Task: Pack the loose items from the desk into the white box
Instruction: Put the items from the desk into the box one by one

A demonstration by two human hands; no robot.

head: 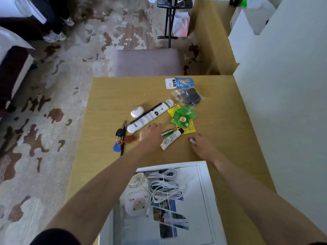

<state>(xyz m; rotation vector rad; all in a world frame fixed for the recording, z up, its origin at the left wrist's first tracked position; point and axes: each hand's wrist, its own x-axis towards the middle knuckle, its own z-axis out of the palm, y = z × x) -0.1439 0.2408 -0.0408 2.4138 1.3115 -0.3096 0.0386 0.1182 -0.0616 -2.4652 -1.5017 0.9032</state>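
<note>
Pinching a small white stick with a red cap [192, 140] at its fingertips, the right grip [203, 149] sits low on the tan wooden worktop [106, 96], right of a white squeeze tube [170, 139]. Best to lift the stick straight up, then draw back to the open white box [208, 183] at the near edge and set it beside the coiled white cables [164, 186]. The left grip [152, 137] reaches out left of the tube, forearm outstretched. I cannot tell whether its fingers are curled.

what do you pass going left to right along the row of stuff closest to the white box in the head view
bunch of keys with a blue fob → left hand → small white squeeze tube with a black cap → white stick with a red cap → right hand
</note>
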